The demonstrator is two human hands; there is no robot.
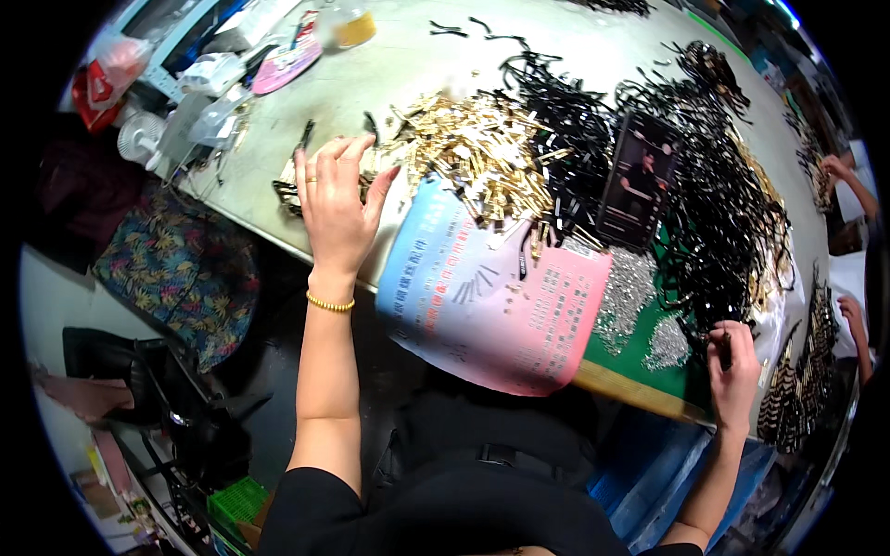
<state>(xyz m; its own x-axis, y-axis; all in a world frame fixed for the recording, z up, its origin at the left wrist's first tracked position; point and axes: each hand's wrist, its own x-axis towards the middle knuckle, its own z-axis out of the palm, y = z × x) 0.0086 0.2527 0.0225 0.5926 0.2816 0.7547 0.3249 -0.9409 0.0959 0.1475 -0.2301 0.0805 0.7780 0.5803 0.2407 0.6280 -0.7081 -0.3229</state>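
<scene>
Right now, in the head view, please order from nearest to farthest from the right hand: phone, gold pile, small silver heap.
1. Small silver heap: just left of the right hand.
2. Phone: higher in the picture.
3. Gold pile: left of the phone, farthest.

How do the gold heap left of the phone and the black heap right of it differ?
The gold heap has short, straight pieces; the black heap, longer, bending strips. The gold heap looks smaller than the black heap. The gold heap overlaps a printed sheet; the black heap, a green surface. Both heaps look loose.
</scene>
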